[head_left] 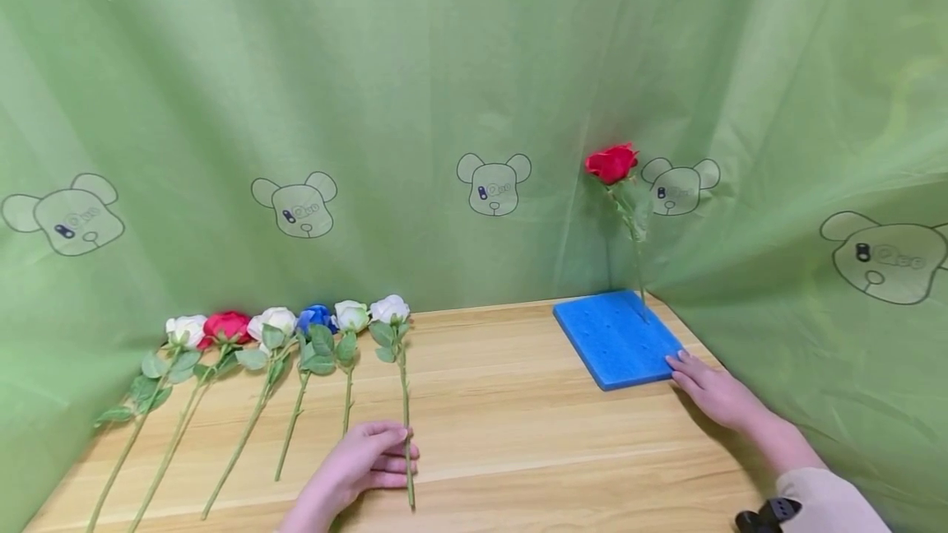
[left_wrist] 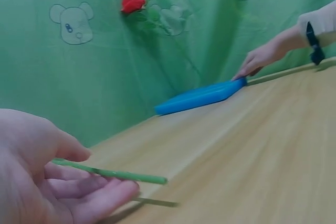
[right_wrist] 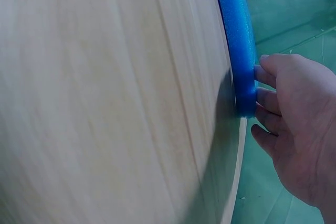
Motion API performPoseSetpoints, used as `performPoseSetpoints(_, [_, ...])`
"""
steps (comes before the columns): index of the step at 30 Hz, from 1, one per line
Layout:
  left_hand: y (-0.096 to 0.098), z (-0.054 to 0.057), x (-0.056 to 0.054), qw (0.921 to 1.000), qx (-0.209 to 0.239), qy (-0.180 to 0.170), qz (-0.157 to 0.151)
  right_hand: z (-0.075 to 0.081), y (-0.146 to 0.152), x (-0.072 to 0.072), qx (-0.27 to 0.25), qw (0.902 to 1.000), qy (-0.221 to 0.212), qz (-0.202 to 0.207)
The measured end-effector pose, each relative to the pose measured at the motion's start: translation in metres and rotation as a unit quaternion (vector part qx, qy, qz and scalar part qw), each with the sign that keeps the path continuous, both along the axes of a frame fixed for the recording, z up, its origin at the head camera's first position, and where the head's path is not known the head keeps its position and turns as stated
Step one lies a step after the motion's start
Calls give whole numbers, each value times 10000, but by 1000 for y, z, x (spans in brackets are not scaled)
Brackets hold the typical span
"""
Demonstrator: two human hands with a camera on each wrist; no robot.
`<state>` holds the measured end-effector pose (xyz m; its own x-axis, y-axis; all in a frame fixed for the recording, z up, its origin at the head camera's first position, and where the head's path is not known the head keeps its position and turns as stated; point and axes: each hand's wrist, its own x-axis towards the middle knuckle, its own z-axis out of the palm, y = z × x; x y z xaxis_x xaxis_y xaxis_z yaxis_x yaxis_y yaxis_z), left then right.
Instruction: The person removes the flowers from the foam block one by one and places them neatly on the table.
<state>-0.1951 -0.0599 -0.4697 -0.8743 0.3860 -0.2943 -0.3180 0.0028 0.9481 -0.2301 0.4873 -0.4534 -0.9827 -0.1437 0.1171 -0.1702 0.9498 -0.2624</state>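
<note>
My left hand (head_left: 364, 461) holds the lower stem of a white rose (head_left: 390, 309), the rightmost flower of a row on the table. In the left wrist view the green stem (left_wrist: 126, 174) runs between the thumb and the fingers, its cut end sticking out past them. At the right, my right hand (head_left: 713, 389) touches the near right corner of a blue foam board (head_left: 618, 344) with its fingertips, the fingers fairly straight. A red rose (head_left: 611, 164) stands in the board near its far right corner, leaning slightly left.
Left of the held flower lie a pale green-white rose (head_left: 351, 316), a blue rose (head_left: 316, 319), a white rose (head_left: 272, 326), a red rose (head_left: 225, 327) and another white rose (head_left: 187, 331). Green curtain (head_left: 415, 105) hangs behind and beside the wooden table (head_left: 511, 418). Small holes mark the board.
</note>
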Motion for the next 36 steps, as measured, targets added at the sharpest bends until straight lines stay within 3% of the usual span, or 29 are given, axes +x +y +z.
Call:
performPoseSetpoints(11, [-11,11,1,9969,-774,133,26,-2,1,0,11,10000,-2,36])
performPoseSetpoints(28, [-10,17,-4,9846,-1552,597,532,4,-2,1,53,10000,-56,12])
performPoseSetpoints(36, [-5,29,-8,9769,-1773,838,850,6,-1,-1,145,9998,-107,14])
